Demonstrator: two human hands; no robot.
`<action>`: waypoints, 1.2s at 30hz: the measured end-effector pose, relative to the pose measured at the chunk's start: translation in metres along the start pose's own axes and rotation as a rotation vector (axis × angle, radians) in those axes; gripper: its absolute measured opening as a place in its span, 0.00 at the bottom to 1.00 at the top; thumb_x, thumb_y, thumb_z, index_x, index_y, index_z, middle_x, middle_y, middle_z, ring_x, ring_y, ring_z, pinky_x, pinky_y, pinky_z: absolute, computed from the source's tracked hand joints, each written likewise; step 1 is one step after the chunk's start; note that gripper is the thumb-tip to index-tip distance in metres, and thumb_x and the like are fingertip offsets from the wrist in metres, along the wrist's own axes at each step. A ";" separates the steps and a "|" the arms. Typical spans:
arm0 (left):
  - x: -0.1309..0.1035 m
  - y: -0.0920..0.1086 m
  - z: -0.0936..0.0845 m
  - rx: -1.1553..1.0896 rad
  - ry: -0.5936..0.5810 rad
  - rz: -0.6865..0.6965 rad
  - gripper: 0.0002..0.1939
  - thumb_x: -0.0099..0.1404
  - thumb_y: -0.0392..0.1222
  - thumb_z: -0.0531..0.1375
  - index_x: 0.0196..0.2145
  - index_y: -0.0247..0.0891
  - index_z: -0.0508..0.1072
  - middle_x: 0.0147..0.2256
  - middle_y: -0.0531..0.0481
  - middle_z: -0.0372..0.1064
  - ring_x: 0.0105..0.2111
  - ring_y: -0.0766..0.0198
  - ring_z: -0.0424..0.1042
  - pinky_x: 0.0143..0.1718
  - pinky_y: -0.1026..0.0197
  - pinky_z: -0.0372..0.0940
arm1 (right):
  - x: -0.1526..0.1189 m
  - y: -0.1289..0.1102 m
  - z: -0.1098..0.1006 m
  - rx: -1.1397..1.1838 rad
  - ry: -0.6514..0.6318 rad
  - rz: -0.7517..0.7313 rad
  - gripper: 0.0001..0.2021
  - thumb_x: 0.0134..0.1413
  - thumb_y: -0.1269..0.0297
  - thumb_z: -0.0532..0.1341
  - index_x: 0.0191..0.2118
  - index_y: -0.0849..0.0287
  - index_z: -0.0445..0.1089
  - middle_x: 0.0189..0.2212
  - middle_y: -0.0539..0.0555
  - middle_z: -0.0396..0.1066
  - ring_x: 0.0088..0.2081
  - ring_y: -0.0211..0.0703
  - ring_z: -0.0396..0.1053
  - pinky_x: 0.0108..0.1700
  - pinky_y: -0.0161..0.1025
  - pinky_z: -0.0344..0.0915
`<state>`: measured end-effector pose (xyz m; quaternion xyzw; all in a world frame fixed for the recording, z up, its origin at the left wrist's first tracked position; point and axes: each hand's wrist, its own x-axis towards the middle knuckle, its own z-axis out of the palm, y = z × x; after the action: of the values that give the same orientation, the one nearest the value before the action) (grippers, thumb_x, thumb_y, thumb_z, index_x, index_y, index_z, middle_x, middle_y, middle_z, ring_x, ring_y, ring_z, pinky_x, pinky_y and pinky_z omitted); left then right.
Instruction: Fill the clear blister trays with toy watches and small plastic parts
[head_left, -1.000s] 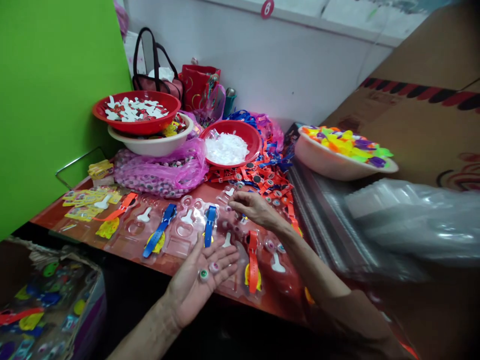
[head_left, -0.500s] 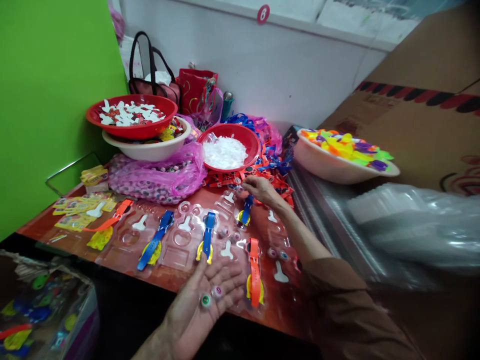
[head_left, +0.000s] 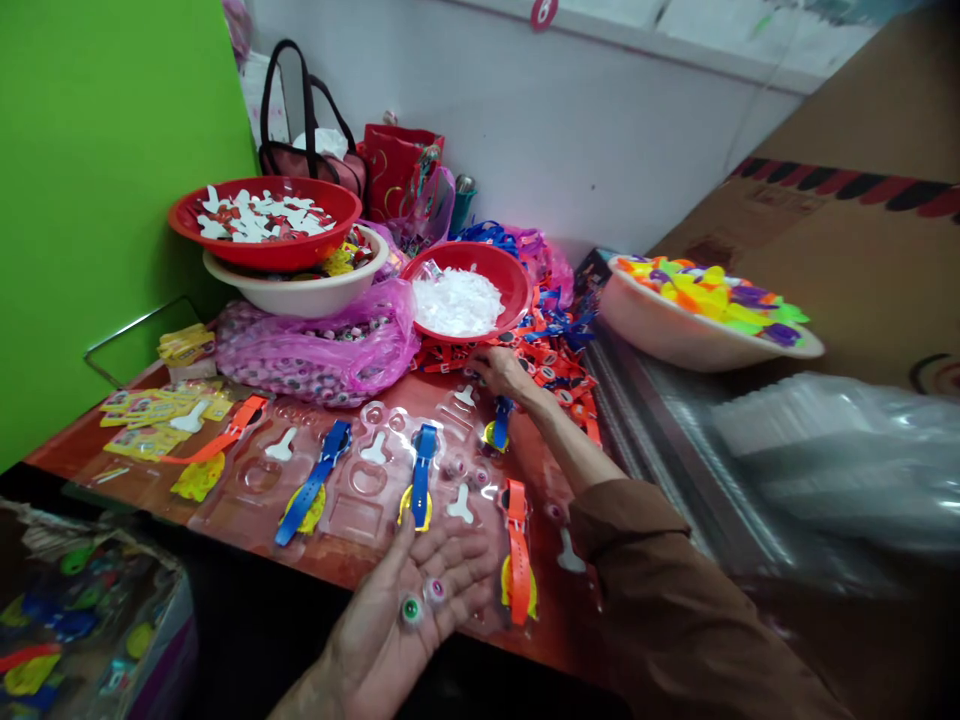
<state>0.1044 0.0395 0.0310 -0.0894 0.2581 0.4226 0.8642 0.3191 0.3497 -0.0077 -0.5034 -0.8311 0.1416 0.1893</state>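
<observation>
My left hand point(head_left: 382, 650) is palm up with its fingers stretched, holding a green toy eyeball point(head_left: 410, 609) and a pink toy eyeball point(head_left: 434, 590) on the palm. Farther back, my right hand point(head_left: 506, 373) has its fingertips pinched together over the far end of a clear blister tray point(head_left: 442, 420); whatever is between them is hidden. Near its wrist lies a short blue toy watch point(head_left: 501, 420). Other trays hold a blue toy watch point(head_left: 424, 470), an orange toy watch point(head_left: 516, 550) and white Y-shaped pieces point(head_left: 460, 505). Several eyeballs point(head_left: 481, 477) sit in tray hollows.
Behind the trays stand a pink bag of eyeballs point(head_left: 322, 350), a red bowl of white pieces point(head_left: 517, 285) and stacked bowls point(head_left: 184, 215). To the right are a bowl of coloured pieces point(head_left: 637, 325) and stacked clear plastic point(head_left: 810, 460). A box point(head_left: 161, 640) stands lower left.
My right hand has moved a little to the left, toward the tray's far end. The left hand still bears both eyeballs, and the view has shifted slightly.
</observation>
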 end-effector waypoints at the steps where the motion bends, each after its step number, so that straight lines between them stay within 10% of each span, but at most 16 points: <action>1: -0.001 0.001 0.000 0.004 0.002 0.000 0.28 0.78 0.51 0.44 0.52 0.24 0.72 0.53 0.28 0.72 0.52 0.49 0.75 0.55 0.52 0.67 | -0.001 0.000 0.000 -0.002 -0.004 -0.003 0.10 0.58 0.67 0.58 0.32 0.63 0.76 0.26 0.55 0.75 0.28 0.42 0.66 0.33 0.36 0.59; 16: -0.014 0.012 0.006 -0.081 -0.015 0.046 0.28 0.77 0.53 0.45 0.54 0.24 0.69 0.48 0.30 0.75 0.49 0.47 0.76 0.56 0.49 0.66 | -0.027 -0.035 -0.009 -0.077 0.067 -0.061 0.08 0.55 0.64 0.62 0.36 0.62 0.76 0.36 0.61 0.75 0.35 0.49 0.68 0.39 0.42 0.63; 24: -0.041 0.006 0.011 -0.110 -0.085 0.148 0.30 0.77 0.55 0.46 0.54 0.24 0.70 0.46 0.32 0.76 0.46 0.50 0.77 0.55 0.49 0.67 | -0.153 -0.183 -0.054 0.247 -0.069 -0.286 0.08 0.65 0.61 0.60 0.40 0.55 0.76 0.33 0.54 0.74 0.33 0.43 0.70 0.38 0.39 0.67; 27: -0.050 -0.005 0.008 -0.096 -0.166 0.147 0.28 0.77 0.54 0.45 0.47 0.26 0.74 0.34 0.41 0.76 0.33 0.60 0.77 0.40 0.59 0.72 | -0.211 -0.232 -0.045 0.398 -0.234 -0.390 0.10 0.67 0.61 0.59 0.48 0.51 0.76 0.41 0.56 0.74 0.40 0.44 0.72 0.42 0.40 0.70; 30: -0.060 -0.021 -0.005 -0.030 -0.204 0.117 0.27 0.78 0.53 0.45 0.43 0.28 0.75 0.32 0.44 0.75 0.26 0.66 0.73 0.26 0.66 0.66 | -0.252 -0.253 -0.029 0.423 -0.269 -0.418 0.12 0.67 0.61 0.59 0.52 0.45 0.75 0.47 0.56 0.73 0.46 0.47 0.72 0.46 0.43 0.72; 36: -0.082 -0.050 -0.038 -0.007 -0.127 0.095 0.27 0.77 0.54 0.47 0.46 0.26 0.75 0.30 0.45 0.74 0.28 0.66 0.73 0.38 0.62 0.69 | -0.291 -0.255 -0.011 0.415 -0.278 -0.264 0.12 0.66 0.61 0.56 0.46 0.43 0.76 0.39 0.54 0.74 0.38 0.50 0.74 0.38 0.47 0.74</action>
<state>0.0872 -0.0621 0.0385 -0.0530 0.2053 0.4688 0.8575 0.2469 -0.0246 0.0604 -0.3170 -0.8606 0.3506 0.1895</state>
